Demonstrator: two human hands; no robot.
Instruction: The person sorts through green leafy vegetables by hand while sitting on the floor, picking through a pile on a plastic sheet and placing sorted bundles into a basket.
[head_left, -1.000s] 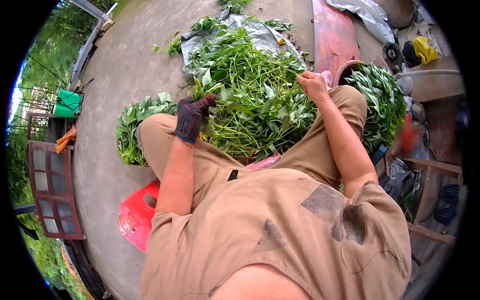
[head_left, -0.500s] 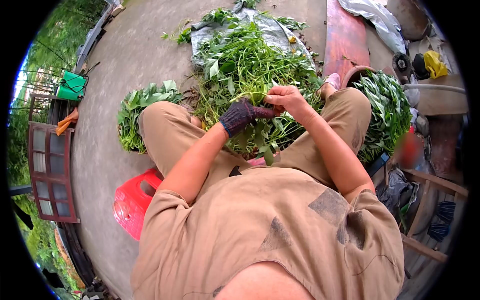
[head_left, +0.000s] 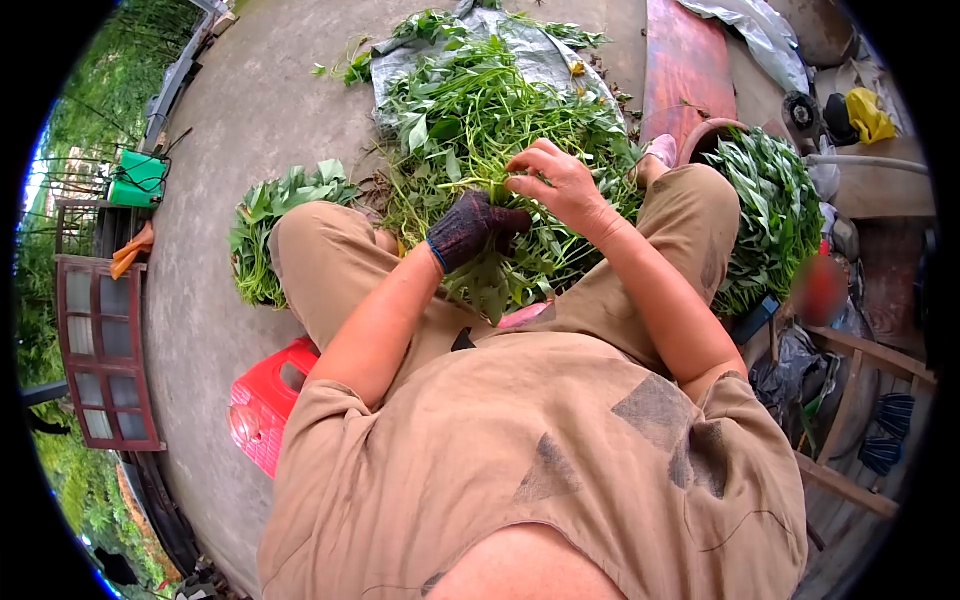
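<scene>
My left hand [head_left: 478,230], in a dark knitted glove, is closed around a small bunch of leafy green stems [head_left: 490,290]. The leaves hang down below the fist, and the stem ends [head_left: 470,184] stick out above it. My bare right hand [head_left: 562,185] is just right of these stem ends, its thumb and fingers parted and bent toward them. Whether its fingertips touch the stems I cannot tell. Beyond both hands lies a large loose heap of the same greens [head_left: 490,110] on a grey sheet [head_left: 560,62].
Stacked greens [head_left: 285,230] stand by my left knee, and more greens [head_left: 770,220] fill the right side beside a round tub [head_left: 708,138]. A red plastic container [head_left: 265,410] is near my left hip. A reddish board [head_left: 688,75] lies at the far right, and a wooden frame [head_left: 850,420] closer in.
My right hand has moved slightly up and left, and its fingers have parted from their pinch on the stems. The gloved left hand has shifted a little left and down with the bunch.
</scene>
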